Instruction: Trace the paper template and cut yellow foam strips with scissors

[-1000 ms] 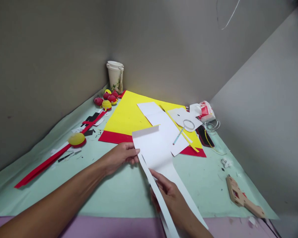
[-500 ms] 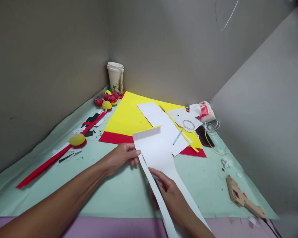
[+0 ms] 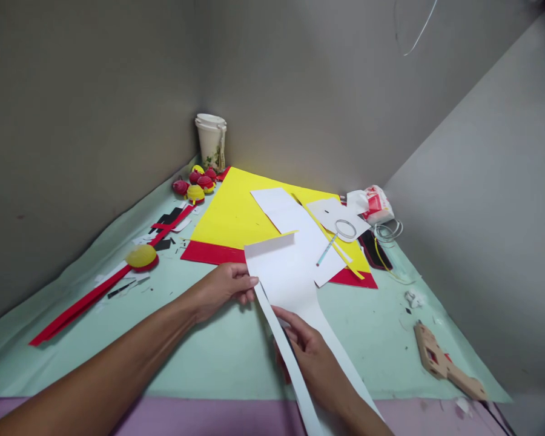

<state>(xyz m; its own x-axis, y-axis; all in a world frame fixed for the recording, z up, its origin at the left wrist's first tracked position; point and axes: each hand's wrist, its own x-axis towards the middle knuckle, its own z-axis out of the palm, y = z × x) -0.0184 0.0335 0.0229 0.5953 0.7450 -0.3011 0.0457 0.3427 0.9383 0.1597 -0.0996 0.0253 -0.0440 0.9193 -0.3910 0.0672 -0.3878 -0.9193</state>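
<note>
A long white sheet of paper [image 3: 290,284] reaches from the middle of the table toward me, its far end folded up. My left hand [image 3: 231,283] pinches the sheet's left edge between thumb and fingers. Just nearer to me, my right hand [image 3: 313,357] is closed around scissors [image 3: 287,340], of which only a dark sliver shows. The rest of them is hidden by the paper and my fingers. A narrow white strip [image 3: 284,351] along the left side is parted from the sheet by a slit and passes over my right hand.
Yellow [image 3: 236,206] and red sheets [image 3: 204,252] lie beyond the paper, with a magnifier-shaped piece [image 3: 345,229] on white paper. At left are a red strip [image 3: 82,306], a yellow-red dome [image 3: 142,257] and scraps. A glue gun [image 3: 445,363] lies right; a white cup [image 3: 211,142] stands behind.
The white sheet's far end has shifted very slightly to the right. Both hands keep nearly the same place and grip.
</note>
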